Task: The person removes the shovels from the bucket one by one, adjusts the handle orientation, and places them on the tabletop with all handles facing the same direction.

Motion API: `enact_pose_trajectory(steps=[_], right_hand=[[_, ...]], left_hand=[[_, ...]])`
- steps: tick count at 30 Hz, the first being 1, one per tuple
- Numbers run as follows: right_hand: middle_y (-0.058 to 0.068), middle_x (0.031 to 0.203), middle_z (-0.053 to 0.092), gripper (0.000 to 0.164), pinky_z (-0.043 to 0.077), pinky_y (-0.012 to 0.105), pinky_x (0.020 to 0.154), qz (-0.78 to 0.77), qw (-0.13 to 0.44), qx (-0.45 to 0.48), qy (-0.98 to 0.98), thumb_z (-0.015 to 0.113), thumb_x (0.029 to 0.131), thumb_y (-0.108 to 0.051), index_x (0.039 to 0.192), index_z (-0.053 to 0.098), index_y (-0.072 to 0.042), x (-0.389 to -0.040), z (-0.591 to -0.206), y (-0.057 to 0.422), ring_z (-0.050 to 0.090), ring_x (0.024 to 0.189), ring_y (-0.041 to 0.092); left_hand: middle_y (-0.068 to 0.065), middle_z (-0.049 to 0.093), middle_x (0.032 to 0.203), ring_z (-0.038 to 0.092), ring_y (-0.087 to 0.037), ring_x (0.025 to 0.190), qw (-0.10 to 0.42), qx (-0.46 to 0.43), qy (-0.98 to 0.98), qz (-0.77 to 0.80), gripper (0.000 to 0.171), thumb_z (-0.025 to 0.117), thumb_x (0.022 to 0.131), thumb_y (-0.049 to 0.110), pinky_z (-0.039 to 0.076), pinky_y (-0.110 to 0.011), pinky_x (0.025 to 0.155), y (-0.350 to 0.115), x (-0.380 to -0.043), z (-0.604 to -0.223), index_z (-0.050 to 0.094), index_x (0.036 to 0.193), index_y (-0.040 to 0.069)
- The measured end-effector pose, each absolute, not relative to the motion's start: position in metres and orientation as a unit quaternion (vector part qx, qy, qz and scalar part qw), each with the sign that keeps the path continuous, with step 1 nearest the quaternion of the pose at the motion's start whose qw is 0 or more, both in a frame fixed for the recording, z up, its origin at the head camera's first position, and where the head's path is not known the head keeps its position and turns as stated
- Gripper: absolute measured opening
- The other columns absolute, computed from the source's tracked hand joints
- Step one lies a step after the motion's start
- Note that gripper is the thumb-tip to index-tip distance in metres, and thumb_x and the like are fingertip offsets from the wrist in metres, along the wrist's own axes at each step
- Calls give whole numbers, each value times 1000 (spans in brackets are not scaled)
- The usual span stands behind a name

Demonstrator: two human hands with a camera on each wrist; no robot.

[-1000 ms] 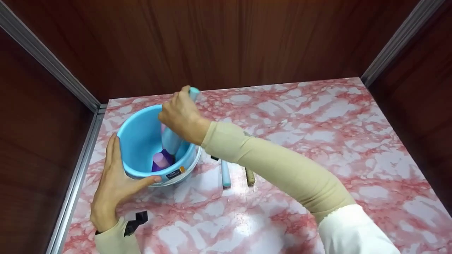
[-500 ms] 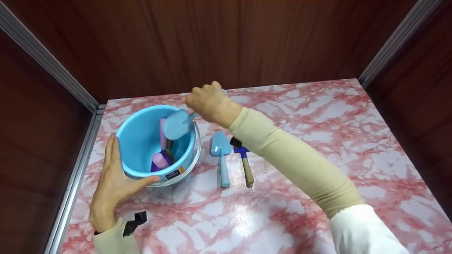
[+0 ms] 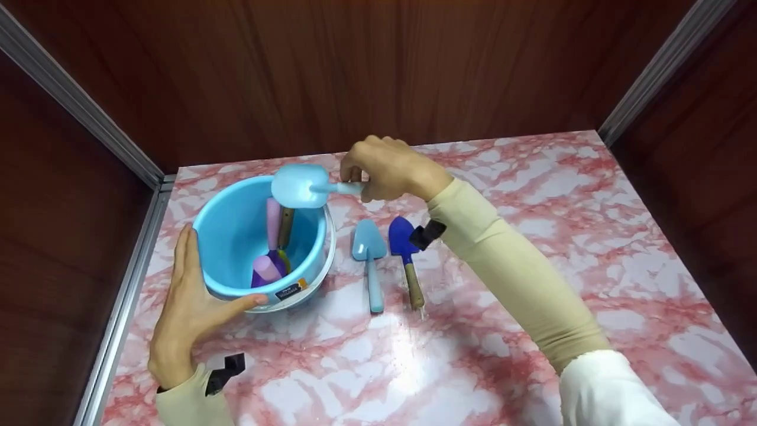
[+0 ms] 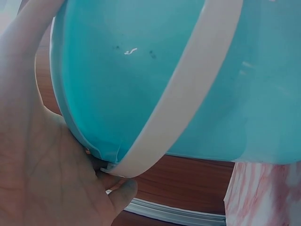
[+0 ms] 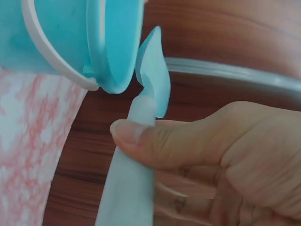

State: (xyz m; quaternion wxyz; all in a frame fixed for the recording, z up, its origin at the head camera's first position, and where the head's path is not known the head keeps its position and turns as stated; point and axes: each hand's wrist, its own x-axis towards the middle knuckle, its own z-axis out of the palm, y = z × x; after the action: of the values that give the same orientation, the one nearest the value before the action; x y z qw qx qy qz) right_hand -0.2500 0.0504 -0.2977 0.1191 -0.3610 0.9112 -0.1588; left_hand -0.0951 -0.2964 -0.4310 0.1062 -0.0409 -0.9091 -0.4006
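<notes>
In the head view, my right hand (image 3: 393,168) pinches the handle of a light blue toy shovel (image 3: 300,186), whose scoop hangs over the far right rim of a blue bucket (image 3: 227,236). The right wrist view shows the thumb lying across the pale shovel handle (image 5: 127,188). My left hand (image 3: 189,307) rests against the bucket's left side, fingers straight and thumb stretched along the front rim. Inside the bucket stand a pink handle (image 3: 272,223), a brown wooden handle (image 3: 286,226) and a purple piece with a pink end (image 3: 267,268).
Right of the bucket, a light blue trowel (image 3: 369,242) and a dark blue trowel with wooden handle (image 3: 402,236) lie side by side on the pink marbled table (image 3: 532,236). The bucket's white carrying handle (image 3: 331,242) hangs down. A brown wooden panel (image 3: 378,71) stands behind.
My right hand has lifted the light blue shovel up from inside the bucket and moved right, turning its scoop into view. My left hand stays at the bucket.
</notes>
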Motion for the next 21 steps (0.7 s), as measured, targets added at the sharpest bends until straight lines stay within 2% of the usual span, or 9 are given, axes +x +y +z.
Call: enact_pose_trajectory(steps=[5,12,21], right_hand=[[5,112,78,35,67,40,85,-237,122,-368,891,86,87,0,119,80,-11,-256,-313,66,74,98,22],[5,112,78,42,68,40,76,-312,164,-343,871,87,85,1,124,80,-12,-253,-338,86,75,94,23],[7,109,78,38,66,36,70,-364,177,-302,863,88,84,0,120,81,-9,-245,-370,107,76,84,25]], left_hand=[[-4,18,174,32,-39,152,109,-43,-908,-402,151,105,61,42,44,-74,113,-297,-96,-431,7,173,26],[-4,20,173,33,-38,151,111,-44,-907,-405,151,106,60,40,44,-74,113,-297,-96,-434,8,173,26],[-6,14,176,31,-44,152,103,-39,-911,-396,153,106,60,41,43,-77,111,-296,-95,-434,3,173,25]])
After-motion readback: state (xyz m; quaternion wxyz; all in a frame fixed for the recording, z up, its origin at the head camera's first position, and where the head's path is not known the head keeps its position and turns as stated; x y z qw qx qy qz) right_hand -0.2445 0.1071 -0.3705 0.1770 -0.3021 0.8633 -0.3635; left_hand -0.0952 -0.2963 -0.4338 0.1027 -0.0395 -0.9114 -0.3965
